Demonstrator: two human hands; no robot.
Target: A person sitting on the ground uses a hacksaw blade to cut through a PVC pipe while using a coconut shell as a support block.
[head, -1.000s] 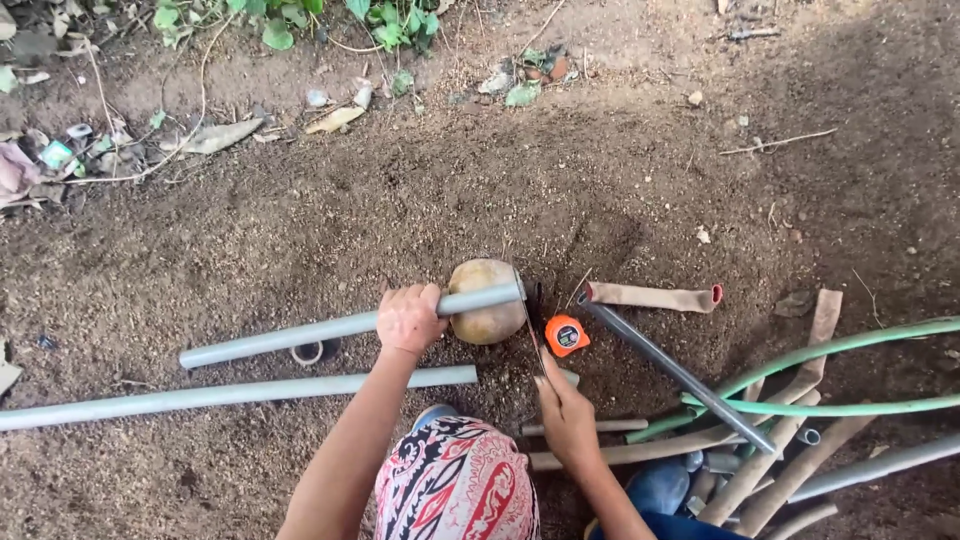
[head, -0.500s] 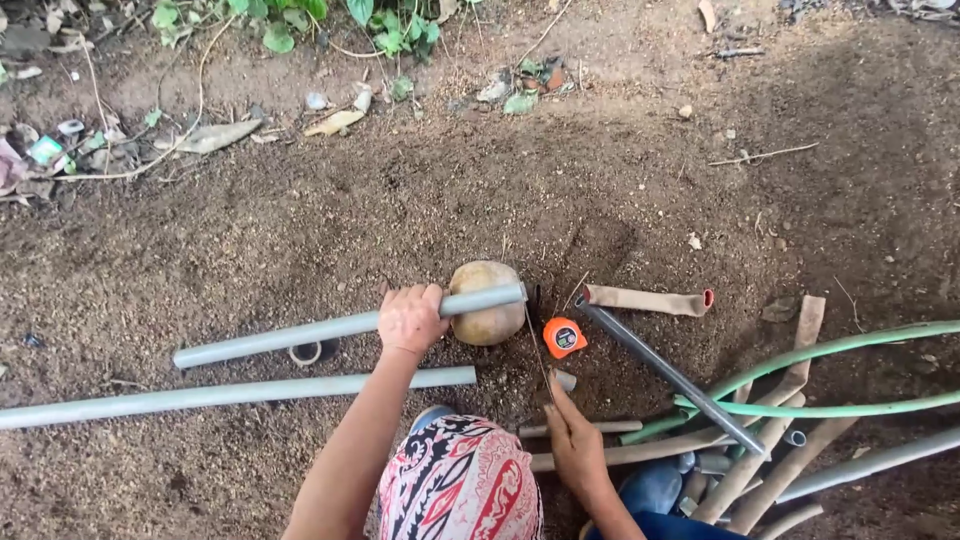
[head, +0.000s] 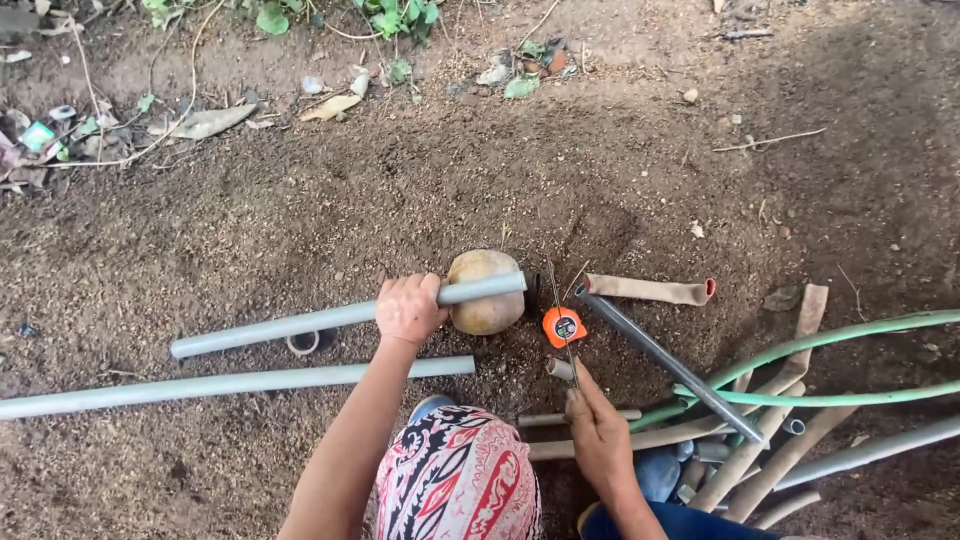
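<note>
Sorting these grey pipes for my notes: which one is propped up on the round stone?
The grey pipe gripped by the left hand; its end rests on the stone. The longer grey pipe nearer the person lies flat on the soil.

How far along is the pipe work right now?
Done: the grey pipe lies propped across the round stone. In hand: the left hand grips it, while the right hand is on the ground below the orange tape measure. Left: the pipe shows no cut.

Both forearms are bare and sleeveless, with a red, black and white patterned cloth (head: 458, 480) over one knee and blue fabric (head: 690, 522) over the other.
</note>
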